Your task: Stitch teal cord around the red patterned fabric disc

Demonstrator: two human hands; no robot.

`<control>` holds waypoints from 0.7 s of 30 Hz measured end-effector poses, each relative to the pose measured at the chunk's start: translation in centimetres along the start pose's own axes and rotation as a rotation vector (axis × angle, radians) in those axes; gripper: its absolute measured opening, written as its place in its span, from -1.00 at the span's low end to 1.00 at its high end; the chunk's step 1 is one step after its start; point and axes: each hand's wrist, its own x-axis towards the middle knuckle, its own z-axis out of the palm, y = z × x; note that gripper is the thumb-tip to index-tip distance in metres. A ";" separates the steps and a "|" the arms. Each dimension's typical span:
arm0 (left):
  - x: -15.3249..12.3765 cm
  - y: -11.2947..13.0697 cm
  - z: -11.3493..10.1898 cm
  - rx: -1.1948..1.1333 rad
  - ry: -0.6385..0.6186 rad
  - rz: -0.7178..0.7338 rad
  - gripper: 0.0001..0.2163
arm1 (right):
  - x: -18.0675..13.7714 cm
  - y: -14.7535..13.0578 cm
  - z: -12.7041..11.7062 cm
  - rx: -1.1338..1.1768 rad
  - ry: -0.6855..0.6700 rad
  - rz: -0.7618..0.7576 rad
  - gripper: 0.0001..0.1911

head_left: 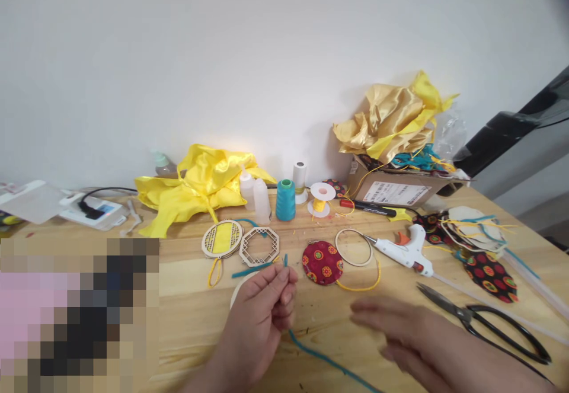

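Note:
A teal cord (326, 359) is pinched between the thumb and fingers of my left hand (262, 310). Its short end sticks up above the fingertips, and the long part trails to the lower right. My right hand (413, 328) is slightly blurred, its fingers stretched out, holding nothing over the table near black-handled scissors (466, 316). Beyond my hands lie a round red patterned fabric piece (322, 262) with a yellow loop, a thin wooden ring (354, 248), an octagonal wooden frame (259, 246) and a round lattice piece (221, 239) backed with yellow. A pale disc is partly hidden behind my left hand.
At the right, a white glue gun (406, 249) points left. Thread spools, including a teal cone (285, 201), stand along the back beside squeeze bottles (262, 200). Yellow satin (200, 185) is heaped back left; a cardboard box (395, 185) of fabric stands back right.

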 end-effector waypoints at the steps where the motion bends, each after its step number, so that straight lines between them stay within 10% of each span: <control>1: -0.1 -0.1 0.0 0.030 -0.005 0.001 -0.82 | 1.1 -0.9 -0.2 0.005 0.068 0.002 -0.59; 12: -0.2 -0.9 -0.2 0.484 -0.024 0.133 -0.70 | 11.4 -5.4 0.5 0.419 0.057 -0.085 -0.81; 21: 0.0 -0.3 0.1 0.083 -0.010 -0.019 -0.81 | 12.1 -5.6 -0.2 0.459 0.062 -0.132 -0.85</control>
